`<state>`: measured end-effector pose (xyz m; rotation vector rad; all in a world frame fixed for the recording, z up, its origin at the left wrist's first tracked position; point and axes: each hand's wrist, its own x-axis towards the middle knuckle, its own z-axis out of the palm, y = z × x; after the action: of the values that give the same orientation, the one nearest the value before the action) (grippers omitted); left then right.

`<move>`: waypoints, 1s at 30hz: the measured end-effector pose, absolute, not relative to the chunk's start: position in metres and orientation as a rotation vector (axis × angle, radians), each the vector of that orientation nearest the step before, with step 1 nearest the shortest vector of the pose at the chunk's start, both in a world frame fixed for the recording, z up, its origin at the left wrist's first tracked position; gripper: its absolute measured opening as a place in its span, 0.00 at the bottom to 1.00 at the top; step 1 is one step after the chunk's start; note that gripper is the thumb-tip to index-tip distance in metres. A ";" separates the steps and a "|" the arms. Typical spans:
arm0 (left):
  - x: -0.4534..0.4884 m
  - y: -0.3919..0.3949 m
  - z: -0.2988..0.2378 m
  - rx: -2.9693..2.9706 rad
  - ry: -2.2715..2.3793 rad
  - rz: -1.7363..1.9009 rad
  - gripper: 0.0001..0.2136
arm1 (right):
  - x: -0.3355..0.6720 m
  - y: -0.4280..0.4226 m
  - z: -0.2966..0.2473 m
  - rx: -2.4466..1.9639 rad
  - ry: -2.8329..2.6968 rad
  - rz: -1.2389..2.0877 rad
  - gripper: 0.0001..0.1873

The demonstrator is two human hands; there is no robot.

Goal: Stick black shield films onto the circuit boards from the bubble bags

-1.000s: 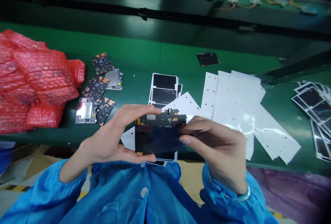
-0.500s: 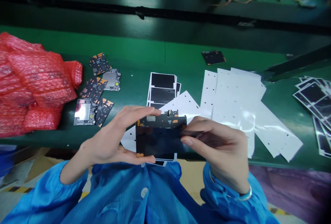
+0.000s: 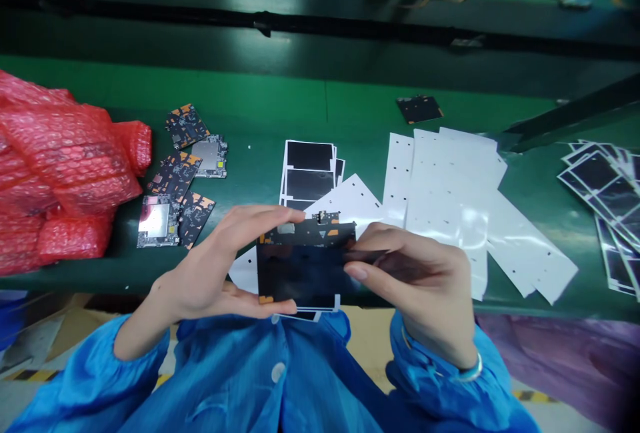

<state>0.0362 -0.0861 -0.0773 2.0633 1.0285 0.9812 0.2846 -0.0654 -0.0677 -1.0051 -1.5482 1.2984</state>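
A: What bears the whole arrangement?

B: A green bench (image 3: 250, 113); a red bubble-wrapped bundle (image 3: 75, 173) lies at its left, overlapping white sheets (image 3: 445, 199) right of centre.

A: And the hands?

B: The left hand (image 3: 210, 273), thumb and fingers spread, spans a circuit board (image 3: 305, 235) by its far and near edges, above the bench's near side. The right hand (image 3: 420, 279) pinches the right end of a black film (image 3: 300, 274) between thumb and forefinger.

A: How do board and film lie?

B: The film overlies most of the board, leaving a far strip exposed; whether it adheres cannot be told.

A: What might go wrong?

B: Probably creasing or skewing, from an uneven pull at the right; or a slipped board, since the left grip bears on edges alone.
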 end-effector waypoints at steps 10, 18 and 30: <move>0.034 -0.086 -0.077 2.120 1.040 1.037 0.42 | 0.282 -0.065 -0.065 -1.018 -1.564 1.273 0.04; 0.030 -0.085 -0.082 2.614 1.001 0.889 0.12 | 0.275 -0.068 -0.073 -1.012 -2.093 0.527 0.06; 0.007 0.047 -0.090 2.379 1.483 0.702 0.26 | 0.283 -0.078 -0.142 -1.223 -2.544 0.347 0.36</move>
<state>0.0066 0.0466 -0.0897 2.3789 1.4831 0.7016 0.2834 -0.0777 -0.1425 -1.2231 -2.5445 0.3467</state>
